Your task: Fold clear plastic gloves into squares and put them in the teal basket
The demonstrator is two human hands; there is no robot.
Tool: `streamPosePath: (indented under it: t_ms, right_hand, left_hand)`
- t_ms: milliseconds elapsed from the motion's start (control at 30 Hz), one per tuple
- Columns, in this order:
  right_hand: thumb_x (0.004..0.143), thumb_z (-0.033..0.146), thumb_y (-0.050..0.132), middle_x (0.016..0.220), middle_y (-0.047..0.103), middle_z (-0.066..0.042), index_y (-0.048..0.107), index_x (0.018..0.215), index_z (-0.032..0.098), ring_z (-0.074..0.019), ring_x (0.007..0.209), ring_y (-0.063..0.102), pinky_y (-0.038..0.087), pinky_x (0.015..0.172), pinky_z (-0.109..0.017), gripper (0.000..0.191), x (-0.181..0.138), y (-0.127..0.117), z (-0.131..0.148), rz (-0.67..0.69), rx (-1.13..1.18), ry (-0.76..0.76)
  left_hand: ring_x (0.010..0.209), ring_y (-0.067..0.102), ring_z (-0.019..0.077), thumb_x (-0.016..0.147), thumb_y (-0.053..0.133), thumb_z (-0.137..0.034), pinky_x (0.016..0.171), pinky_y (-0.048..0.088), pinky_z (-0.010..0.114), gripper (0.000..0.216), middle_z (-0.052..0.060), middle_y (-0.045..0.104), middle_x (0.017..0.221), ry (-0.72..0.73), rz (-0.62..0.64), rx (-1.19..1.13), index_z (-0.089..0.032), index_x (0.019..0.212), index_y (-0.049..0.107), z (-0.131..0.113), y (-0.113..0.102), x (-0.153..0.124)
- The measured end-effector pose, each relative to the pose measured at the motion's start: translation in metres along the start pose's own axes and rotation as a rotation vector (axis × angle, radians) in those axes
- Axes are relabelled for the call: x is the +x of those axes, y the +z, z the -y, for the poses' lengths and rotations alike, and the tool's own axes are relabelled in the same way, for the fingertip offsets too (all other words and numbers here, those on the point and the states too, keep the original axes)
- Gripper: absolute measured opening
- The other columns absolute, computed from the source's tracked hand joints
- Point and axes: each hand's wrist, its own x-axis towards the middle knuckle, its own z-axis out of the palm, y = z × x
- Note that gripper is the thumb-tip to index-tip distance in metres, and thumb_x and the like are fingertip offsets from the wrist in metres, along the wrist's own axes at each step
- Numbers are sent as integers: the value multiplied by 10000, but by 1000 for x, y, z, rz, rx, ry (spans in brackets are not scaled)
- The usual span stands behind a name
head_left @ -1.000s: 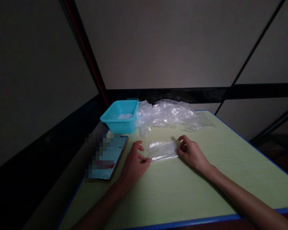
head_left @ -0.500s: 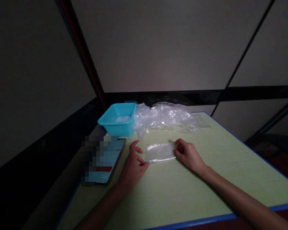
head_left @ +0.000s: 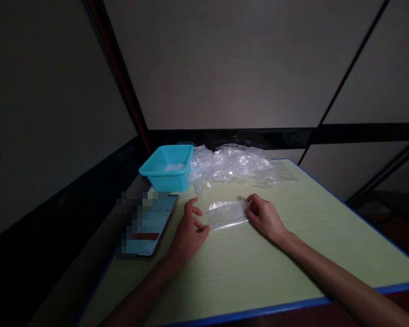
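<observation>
A small clear plastic bag (head_left: 226, 214) lies flat on the pale green table (head_left: 293, 254). My left hand (head_left: 188, 231) rests at the bag's left end, thumb and fingertips pinching its near-left corner. My right hand (head_left: 264, 216) sits at the bag's right end with its fingers curled onto that edge. Both forearms reach in from the near edge.
A turquoise plastic tub (head_left: 168, 167) with something white inside stands at the back left. A heap of crumpled clear plastic bags (head_left: 236, 165) lies beside it along the far edge. A phone (head_left: 149, 222) with a lit screen lies left of my left hand, near the table's left edge.
The view has shifted slightly. Both hands stay at the ends of the small bag, and the bag lies a little flatter between them.
</observation>
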Motion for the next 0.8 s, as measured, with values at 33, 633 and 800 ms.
streamPosePath:
  t_ms: [33, 633, 800]
  right_hand:
    - [720, 113, 445, 622, 558, 0, 491, 876, 174, -147, 553, 529, 396, 529, -243, 173, 0, 0, 0, -1, -15, -15]
    - [715, 74, 466, 981, 567, -102, 468, 1118, 120, -167, 747, 544, 440, 668, -289, 405, 14, -8, -6, 166, 17, -117]
    - [741, 108, 448, 841, 580, -58, 477, 1088, 128, -147, 648, 529, 411, 587, -262, 349, 13, -12, -4, 178, 106, -48]
  left_hand:
    - [522, 495, 46, 621, 563, -130, 553, 434, 217, 607, -38, 426, 904, -1, -3, -2, -232, 1148, 280, 0, 0, 0]
    - [586, 524, 83, 647, 547, -172, 626, 451, 264, 497, -7, 437, 933, 44, -25, 22, -217, 1094, 334, -5, -2, -2]
    - [775, 507, 166, 571, 614, -123, 797, 420, 349, 614, 5, 460, 912, 203, -28, 280, -205, 1120, 353, -2, -2, -3]
